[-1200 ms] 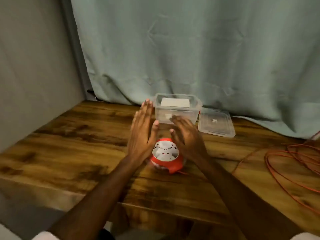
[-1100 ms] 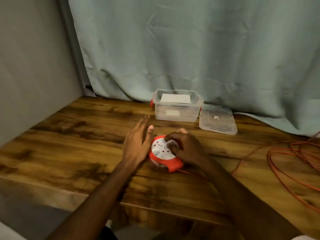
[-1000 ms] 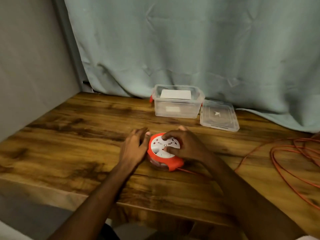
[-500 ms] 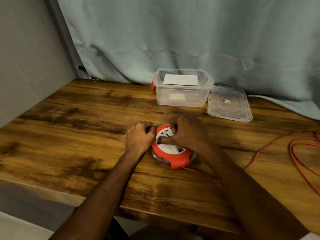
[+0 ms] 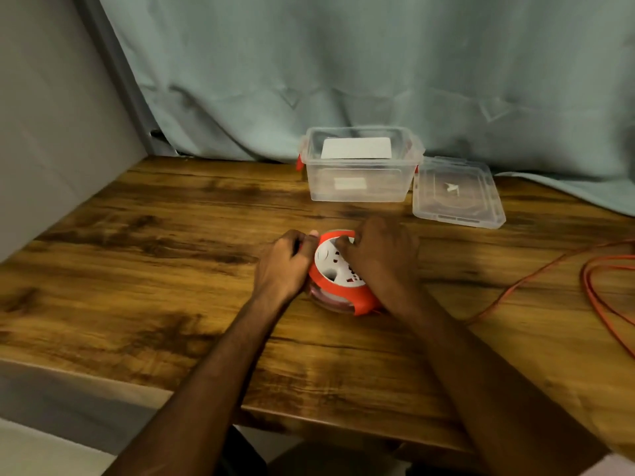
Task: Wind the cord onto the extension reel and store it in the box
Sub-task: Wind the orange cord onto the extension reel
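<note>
Bracing the reel (image 5: pixel 338 274) from both sides, you have it pinned flat on the wooden table (image 5: pixel 171 269), near the middle and a little toward you, which seems the sensible setup for winding: one hand steadies the body while the other turns the top. Your left hand (image 5: pixel 283 266) is curled into a loose fist against the reel's left edge, fingers closed on the orange rim. Your right hand (image 5: pixel 378 259) arches over the white socket face with its fingers bent down onto it, gripping the top as if to crank it; exactly what the fingertips hold is hidden beneath the hand. Both forearms reach straight out from the near edge, wrists low, elbows off the table. The orange cord (image 5: pixel 515 290) leaves the reel at its near right side and runs off to the right, where loose loops lie well apart from the reel, so most of the winding looks still to do. The clear box (image 5: pixel 360 187) stands open at the far side against the curtain (image 5: pixel 343 63), just behind the reel, with its lid (image 5: pixel 457 192) lying flat beside it on the right, ready to take the reel once the cord is in.
</note>
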`<state>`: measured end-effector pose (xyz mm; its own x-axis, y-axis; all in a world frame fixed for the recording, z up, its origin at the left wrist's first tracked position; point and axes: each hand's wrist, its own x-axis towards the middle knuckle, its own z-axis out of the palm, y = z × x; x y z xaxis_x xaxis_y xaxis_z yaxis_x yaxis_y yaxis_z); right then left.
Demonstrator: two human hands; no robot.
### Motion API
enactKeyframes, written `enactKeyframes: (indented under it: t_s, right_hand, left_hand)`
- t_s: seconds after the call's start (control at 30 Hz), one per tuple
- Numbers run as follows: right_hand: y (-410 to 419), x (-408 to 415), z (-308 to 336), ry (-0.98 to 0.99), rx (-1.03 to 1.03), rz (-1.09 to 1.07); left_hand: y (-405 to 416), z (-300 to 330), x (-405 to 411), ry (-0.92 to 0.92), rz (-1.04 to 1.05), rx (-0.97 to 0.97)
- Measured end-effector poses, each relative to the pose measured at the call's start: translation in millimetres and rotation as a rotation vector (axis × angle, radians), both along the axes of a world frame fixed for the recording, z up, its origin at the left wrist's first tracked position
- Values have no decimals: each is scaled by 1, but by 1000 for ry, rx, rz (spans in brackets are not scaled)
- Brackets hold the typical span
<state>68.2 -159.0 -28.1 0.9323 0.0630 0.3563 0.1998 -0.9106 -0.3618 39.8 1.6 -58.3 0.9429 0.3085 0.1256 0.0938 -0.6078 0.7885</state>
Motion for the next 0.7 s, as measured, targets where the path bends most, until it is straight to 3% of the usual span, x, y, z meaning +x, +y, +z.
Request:
enactKeyframes:
  t_s: [0.17, 0.4, 0.57, 0.7]
  right_hand:
    - [-5, 1, 3, -31, -6, 33]
    - [-39, -2, 18, 19, -32, 453]
    - [-30, -4, 21, -5, -141, 407]
    - [-16, -2, 14, -89, -218, 206]
  left_hand:
    - [-6, 15, 21, 130, -62, -391]
    - [0, 5, 33, -5, -150, -501]
    - [0, -4, 34, -98, -145, -521]
    - [-2, -5, 34, -124, -136, -519]
